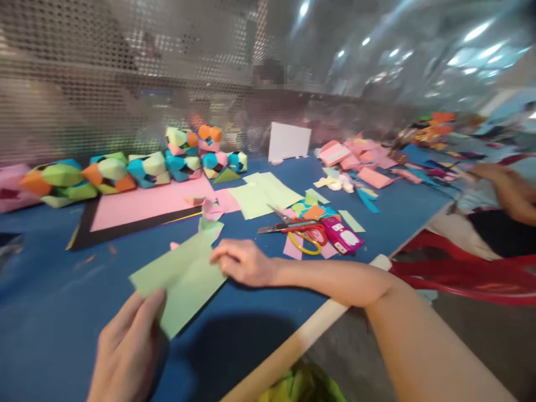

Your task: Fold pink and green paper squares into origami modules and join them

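A light green paper sheet (184,276) lies partly lifted over the blue table (50,301). My left hand (128,349) pinches its near corner, thumb on top. My right hand (243,261) grips the sheet's far right edge with fingers curled. Just beyond my right hand lie scissors (295,229) with red and yellow handles and a pink stapler-like tool (343,236).
Folded multicoloured paper blocks (138,167) line the back by a mesh wall. A pink sheet on black card (138,209), pale green sheets (262,195) and pink scraps (364,164) lie around. Another person's arm (508,190) and a red chair (464,273) are at right, beyond the table's wooden edge (293,346).
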The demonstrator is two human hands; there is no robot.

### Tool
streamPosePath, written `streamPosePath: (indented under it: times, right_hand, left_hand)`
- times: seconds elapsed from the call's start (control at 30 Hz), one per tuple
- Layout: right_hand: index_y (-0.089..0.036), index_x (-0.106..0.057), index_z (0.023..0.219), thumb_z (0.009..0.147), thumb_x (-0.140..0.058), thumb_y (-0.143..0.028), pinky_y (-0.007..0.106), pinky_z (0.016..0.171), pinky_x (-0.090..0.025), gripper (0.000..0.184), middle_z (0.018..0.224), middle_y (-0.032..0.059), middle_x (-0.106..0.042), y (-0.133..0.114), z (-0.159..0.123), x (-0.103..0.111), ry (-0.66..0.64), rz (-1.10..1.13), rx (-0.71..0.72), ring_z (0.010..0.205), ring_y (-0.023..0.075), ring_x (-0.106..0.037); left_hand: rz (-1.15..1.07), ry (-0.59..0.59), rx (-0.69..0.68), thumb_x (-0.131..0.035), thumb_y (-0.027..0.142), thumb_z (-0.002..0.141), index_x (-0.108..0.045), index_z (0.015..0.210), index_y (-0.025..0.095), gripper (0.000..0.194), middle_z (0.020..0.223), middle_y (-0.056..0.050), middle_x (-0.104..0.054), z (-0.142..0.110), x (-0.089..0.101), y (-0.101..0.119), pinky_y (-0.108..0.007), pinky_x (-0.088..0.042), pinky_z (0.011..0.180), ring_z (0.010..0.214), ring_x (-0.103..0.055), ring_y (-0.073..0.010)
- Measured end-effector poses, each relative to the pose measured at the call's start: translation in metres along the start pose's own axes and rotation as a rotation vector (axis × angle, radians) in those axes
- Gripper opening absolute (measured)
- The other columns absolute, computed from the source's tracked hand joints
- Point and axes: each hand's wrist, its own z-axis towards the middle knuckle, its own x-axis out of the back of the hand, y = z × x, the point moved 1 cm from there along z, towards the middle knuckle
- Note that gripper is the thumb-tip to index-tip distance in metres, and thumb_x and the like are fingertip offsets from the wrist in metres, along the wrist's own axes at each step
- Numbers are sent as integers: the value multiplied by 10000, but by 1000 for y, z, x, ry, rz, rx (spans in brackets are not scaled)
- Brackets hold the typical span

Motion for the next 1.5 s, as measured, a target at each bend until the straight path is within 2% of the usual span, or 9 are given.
streamPosePath:
  times: [0.07,0.2,0.47,0.9,1.03,1.13,1.23,1.33,1.5]
  right_hand:
    - [-146,-596,922,878,-427,-206,186,545,-426,185,709,-15,-581,-8,10,9,101,170,-221,559,62,-522]
    - [-157,-562,978,916,-437,-323,184,479,-381,217,600,-68,-466,-19,27,24,167,418,-458,463,51,-449]
    - [-154,-579,807,770,-651,-406,227,582,-439,265,720,-7,-586,-31,20,9,78,532,-629,637,102,-528]
    - [-157,-618,957,882,-525,-344,252,629,-476,222,811,24,-642,-20,-3,-5,-47,321,-505,695,129,-581]
    - [-156,-638,1003,887,-504,-227,360,818,-486,191,975,93,-666,-10,-1,6,-66,-54,-85,923,195,-607]
    - [-177,-634,1123,886,-562,-288,456,967,-407,271,1241,133,-601,-9,1,5,-287,-290,285,1186,259,-514]
    - [-244,-620,1177,933,-502,-333,483,1052,-326,285,1410,89,-489,-13,3,-5,-526,-408,448,1326,264,-398]
    - [-242,-609,1190,975,-404,-342,494,1103,-270,313,1446,66,-457,-13,6,-17,-609,-537,387,1368,251,-352]
    - [-146,-544,1275,971,-389,-355,533,1129,-237,400,1491,150,-374,-3,13,-18,-351,-662,36,1417,296,-264]
  left_hand:
    - [-250,-17,140,-667,312,753,-597,660,181,175,569,59,-535,-1,-12,21,-167,-382,447,524,-454,-99]
    - [-504,-138,103,-664,234,726,-645,705,195,49,671,7,-648,1,-25,40,-198,-482,577,654,-581,-159]
    - [-588,-266,167,-634,210,749,-694,875,170,145,801,-60,-727,-3,-29,38,-287,-541,699,834,-679,-246]
    - [-720,-90,528,-533,243,843,-653,998,80,255,787,-120,-729,11,-23,33,-375,-591,696,662,-709,-234]
    - [-745,18,490,-478,251,880,-634,1038,98,270,808,-100,-733,18,-5,52,-401,-598,700,664,-711,-229]
    - [-829,148,293,-450,206,890,-636,1029,125,246,779,-36,-736,28,13,67,-318,-589,771,662,-702,-167]
    - [-886,169,217,-426,199,896,-649,1008,146,255,786,-30,-733,32,22,73,-305,-584,790,688,-704,-168]
    - [-885,150,235,-417,199,899,-654,966,157,250,793,-36,-733,31,22,72,-294,-585,770,699,-706,-171]
    - [-779,95,342,-452,207,879,-645,936,138,212,748,-51,-721,26,14,62,-321,-597,680,634,-696,-184]
